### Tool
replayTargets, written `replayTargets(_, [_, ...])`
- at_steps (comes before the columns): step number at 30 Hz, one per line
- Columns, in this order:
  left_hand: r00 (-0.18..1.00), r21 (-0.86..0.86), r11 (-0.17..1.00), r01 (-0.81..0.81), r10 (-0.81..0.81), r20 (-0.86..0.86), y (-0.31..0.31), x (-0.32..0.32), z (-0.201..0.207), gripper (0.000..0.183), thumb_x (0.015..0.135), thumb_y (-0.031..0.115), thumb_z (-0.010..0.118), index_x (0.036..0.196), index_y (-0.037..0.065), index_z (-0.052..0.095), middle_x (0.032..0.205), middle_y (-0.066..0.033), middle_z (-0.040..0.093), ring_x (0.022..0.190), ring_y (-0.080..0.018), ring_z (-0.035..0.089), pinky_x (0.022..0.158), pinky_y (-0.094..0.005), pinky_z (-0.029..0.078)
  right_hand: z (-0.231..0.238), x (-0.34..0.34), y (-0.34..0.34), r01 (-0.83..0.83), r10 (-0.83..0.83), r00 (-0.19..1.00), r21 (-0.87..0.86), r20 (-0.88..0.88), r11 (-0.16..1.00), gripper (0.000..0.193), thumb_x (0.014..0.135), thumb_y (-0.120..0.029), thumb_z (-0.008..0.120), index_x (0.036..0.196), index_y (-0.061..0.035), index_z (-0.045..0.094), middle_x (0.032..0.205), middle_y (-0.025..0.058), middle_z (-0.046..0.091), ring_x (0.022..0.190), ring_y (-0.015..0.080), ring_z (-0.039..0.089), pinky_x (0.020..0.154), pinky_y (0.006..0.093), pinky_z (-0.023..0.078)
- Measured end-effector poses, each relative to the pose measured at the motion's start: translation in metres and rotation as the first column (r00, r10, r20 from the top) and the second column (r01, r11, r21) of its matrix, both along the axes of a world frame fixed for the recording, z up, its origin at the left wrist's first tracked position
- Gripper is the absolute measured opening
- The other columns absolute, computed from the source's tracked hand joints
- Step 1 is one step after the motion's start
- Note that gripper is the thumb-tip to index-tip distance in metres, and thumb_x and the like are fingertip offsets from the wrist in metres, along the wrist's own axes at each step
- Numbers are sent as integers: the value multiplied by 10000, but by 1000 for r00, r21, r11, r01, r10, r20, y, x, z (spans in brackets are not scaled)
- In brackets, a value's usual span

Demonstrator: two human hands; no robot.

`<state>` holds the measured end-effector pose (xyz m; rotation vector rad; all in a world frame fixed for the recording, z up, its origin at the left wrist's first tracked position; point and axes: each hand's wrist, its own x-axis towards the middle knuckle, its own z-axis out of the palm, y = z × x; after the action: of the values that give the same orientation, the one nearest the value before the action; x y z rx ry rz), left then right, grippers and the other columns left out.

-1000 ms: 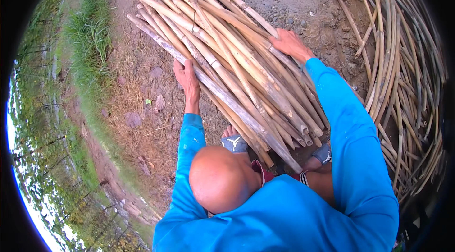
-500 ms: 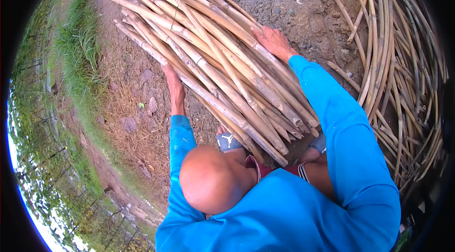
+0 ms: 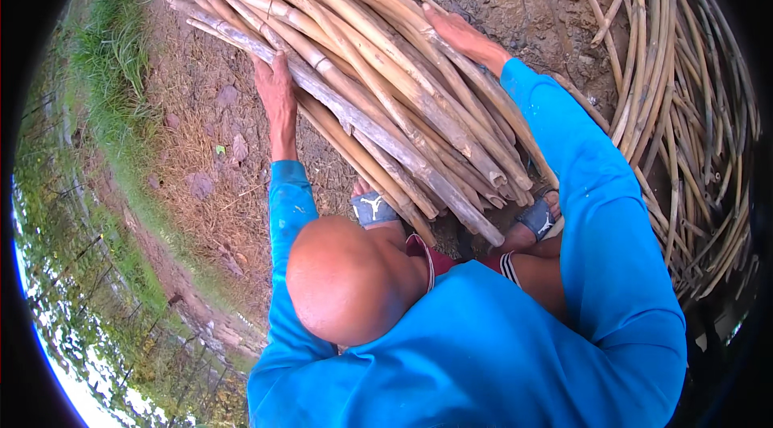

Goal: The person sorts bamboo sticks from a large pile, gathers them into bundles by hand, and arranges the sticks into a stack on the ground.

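Observation:
A thick bundle of tan bamboo poles (image 3: 378, 82) slants from the upper left toward my feet, with a thin dark tie (image 3: 272, 0) round its far part. On its left side my left hand (image 3: 276, 98) grips an outer greyish pole, thumb up and fingers partly hidden by the bamboo. Across the bundle, my right hand (image 3: 463, 33) is closed on the poles along the right edge; its fingertips are partly hidden. The near pole ends are uneven and lie between my feet, with one greyish pole sticking out further than those around it.
To the right lies a large heap of long, thin, bent poles (image 3: 668, 82). My feet, in dark slip-on sandals (image 3: 374, 208), stand at both sides of the bundle's near end. Wet stony soil (image 3: 523, 1) lies beyond, and a grass strip (image 3: 109, 49) runs along the left.
My left hand has moved up and over the bundle's left edge, and the outer poles there have shifted. The bundle and my right hand sit slightly higher in view.

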<state>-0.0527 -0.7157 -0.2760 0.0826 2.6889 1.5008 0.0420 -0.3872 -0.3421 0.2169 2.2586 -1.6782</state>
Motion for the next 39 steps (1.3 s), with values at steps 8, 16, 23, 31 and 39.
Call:
replayTargets(8, [972,-85,986,-145,126,-201,-26,-22,-12,445,832,268,650,1086,-92,592,1087,-231,583,1033,-336,529,932,-441,421,7,3,-19,218,-218,976,22,14,976,772,1034,-601,331,1415,45,515,1502,271,470,1437,414,399,1177,425,312])
replayTargets(16, [955,280,953,-114,182,-232,22,-8,21,423,788,165,624,1097,-122,600,1026,-124,581,877,-180,531,764,-299,446,5,13,-6,207,-217,976,203,31,957,742,1011,-658,313,1376,-53,539,1301,274,555,1257,463,476,1053,526,368])
replayTargets(23, [990,-285,958,5,-45,-134,54,-18,4,865,939,464,583,1489,-146,311,1507,-372,351,1442,-463,304,1198,-515,225,-18,12,0,270,-294,952,214,88,939,901,947,-733,369,1405,32,497,1384,354,488,1329,470,453,1101,525,356])
replayTargets(31, [985,-291,954,-76,27,-168,17,-23,7,802,1000,455,545,1513,-116,311,1508,-346,380,1417,-457,350,1201,-492,246,12,-10,-32,230,-245,959,119,141,966,992,930,-749,405,1463,87,408,1489,363,409,1449,464,344,1194,500,277])
replayTargets(39, [963,-262,962,-84,11,-268,51,5,-5,752,971,405,592,1457,-122,362,1481,-341,396,1398,-468,360,1185,-511,253,1,7,15,385,-389,920,263,-41,885,769,983,-625,477,1254,88,572,1224,340,587,1181,417,571,1012,498,404])
